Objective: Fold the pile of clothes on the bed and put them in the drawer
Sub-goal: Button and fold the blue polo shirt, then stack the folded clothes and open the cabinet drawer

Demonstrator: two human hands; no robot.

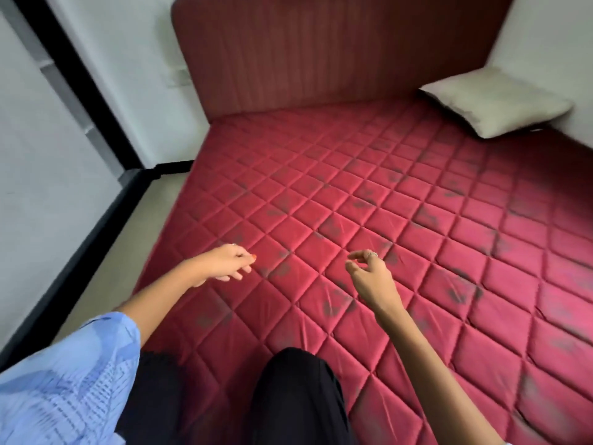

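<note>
Clothes: no pile shows on the bed (369,194); the only garments in view are the ones the person wears, a light blue sleeve (67,383) at lower left and black trousers (288,399) at the bottom middle.
Bed: a red quilted mattress with dark smudges in some of the diamonds, spread under and beyond both hands.
Left hand (224,261): held over the near left part of the mattress, palm down, fingers loosely curled and pointing right; it holds nothing. Whether it touches the mattress cannot be told.
Right hand (369,277): raised over the mattress to the right of the left hand, well apart from it, fingers loosely bent with the thumb and forefinger near each other; nothing is between them. A ring shows on one finger.
Arms: both bare forearms reach forward from the bottom of the view.
Headboard (321,49): dark red, upright at the far end.
Pillow (494,104): pale, in the far right corner of the bed.
</note>
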